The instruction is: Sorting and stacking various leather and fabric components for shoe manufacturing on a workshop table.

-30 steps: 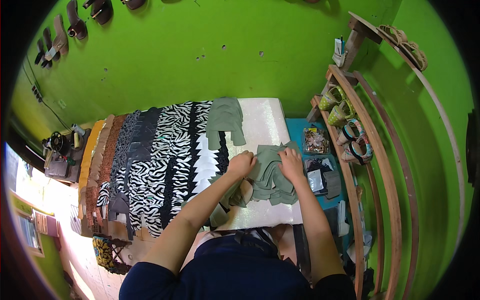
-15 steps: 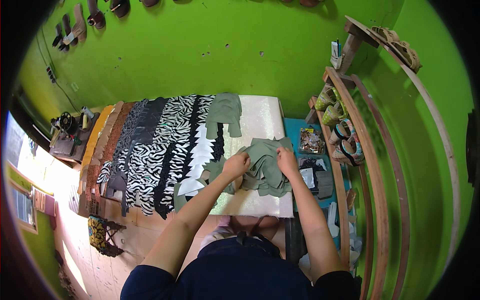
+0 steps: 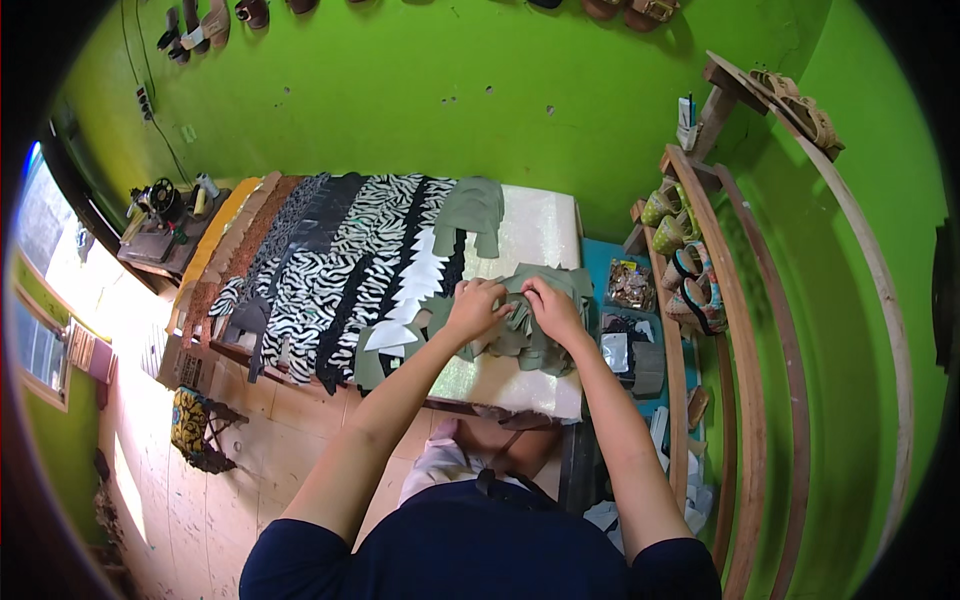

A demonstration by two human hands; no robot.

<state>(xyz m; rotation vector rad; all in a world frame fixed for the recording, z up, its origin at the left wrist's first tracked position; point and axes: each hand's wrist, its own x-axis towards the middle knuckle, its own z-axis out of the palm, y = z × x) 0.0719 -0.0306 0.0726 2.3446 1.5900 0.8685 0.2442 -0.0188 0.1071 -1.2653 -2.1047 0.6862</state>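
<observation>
A loose heap of olive-green cut pieces (image 3: 545, 345), leather or fabric, lies on the right part of the cream-covered table (image 3: 540, 215). Over this heap my left hand (image 3: 478, 309) has its fingers curled in at the left side, on a green piece. Close beside it, my right hand (image 3: 553, 310) pinches the edge of a green piece near the heap's middle. The fingertips are only a small gap apart. Behind the hands, a neater stack of olive-green pieces (image 3: 470, 212) rests near the table's far edge.
Left of the heap run overlapping rows of white pieces (image 3: 410, 290), zebra-print pieces (image 3: 345, 260), brown pieces (image 3: 262, 230) and yellow pieces (image 3: 212, 240). A sewing machine (image 3: 158, 205) stands far left, a patterned stool (image 3: 190, 425) below. Wooden racks (image 3: 725, 300) with sandals flank the right; a container of small parts (image 3: 630, 284) sits between.
My hands have drawn closer together over the heap. The right hand has come left from the heap's right side. The view has shifted slightly.
</observation>
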